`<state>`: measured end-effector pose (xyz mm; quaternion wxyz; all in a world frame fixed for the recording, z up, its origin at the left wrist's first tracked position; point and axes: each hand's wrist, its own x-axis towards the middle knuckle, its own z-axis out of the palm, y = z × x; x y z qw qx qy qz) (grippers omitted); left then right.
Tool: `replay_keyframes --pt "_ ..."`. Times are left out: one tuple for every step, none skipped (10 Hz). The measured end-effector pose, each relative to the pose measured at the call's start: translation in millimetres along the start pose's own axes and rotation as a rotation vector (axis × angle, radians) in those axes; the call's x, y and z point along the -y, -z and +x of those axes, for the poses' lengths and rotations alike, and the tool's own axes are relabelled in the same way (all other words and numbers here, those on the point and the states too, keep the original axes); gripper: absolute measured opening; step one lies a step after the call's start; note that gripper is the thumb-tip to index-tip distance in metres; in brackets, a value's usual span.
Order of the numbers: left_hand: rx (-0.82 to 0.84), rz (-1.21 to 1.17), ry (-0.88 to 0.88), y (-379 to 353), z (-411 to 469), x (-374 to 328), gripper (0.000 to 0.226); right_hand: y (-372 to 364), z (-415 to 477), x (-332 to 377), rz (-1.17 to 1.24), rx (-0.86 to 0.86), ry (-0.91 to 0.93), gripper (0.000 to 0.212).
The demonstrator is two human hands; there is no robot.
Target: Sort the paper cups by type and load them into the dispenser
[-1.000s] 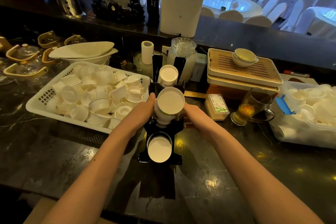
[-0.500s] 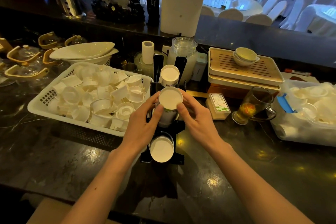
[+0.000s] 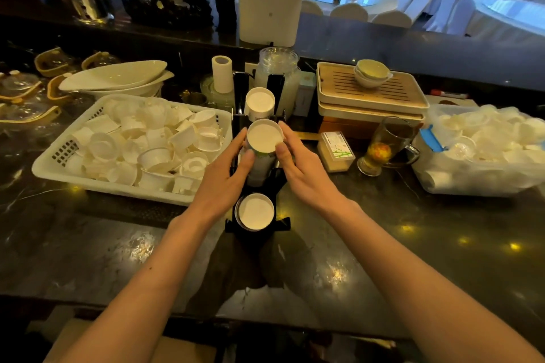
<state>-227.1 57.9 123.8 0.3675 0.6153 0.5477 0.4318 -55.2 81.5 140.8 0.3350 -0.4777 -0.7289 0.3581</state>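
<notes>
We are holding the middle stack [image 3: 263, 144] of cups between both hands, and it is sitting in the black dispenser [image 3: 257, 224] on the dark counter [image 3: 118, 250], tilted toward us with its white bottom showing. Our left hand [image 3: 224, 177] is pressing its thumb and fingers against the stack's left side; our right hand [image 3: 300, 168] is closing on the right side, thumb at the rim. A far stack [image 3: 259, 103] is resting behind it and a near stack [image 3: 255, 212] is sitting in front (all three in one line). Just left, a white basket [image 3: 47, 165] is holding loose cups [image 3: 153, 147] in a jumble. To the right, a small box [image 3: 337, 151] is standing beside a glass mug [image 3: 386, 146], and a clear tub [image 3: 472, 180] is holding more cups.
</notes>
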Motion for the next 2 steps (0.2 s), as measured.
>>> replay_keyframes --pt "-0.062 0.051 -0.02 2.2 -7.8 -4.9 0.061 8.7 -12.7 2.0 -0.016 -0.053 -0.008 0.063" --pt "-0.254 0.198 -0.273 1.7 -26.4 -26.4 0.053 28.4 -39.8 10.0 -0.078 -0.193 0.037 0.056"
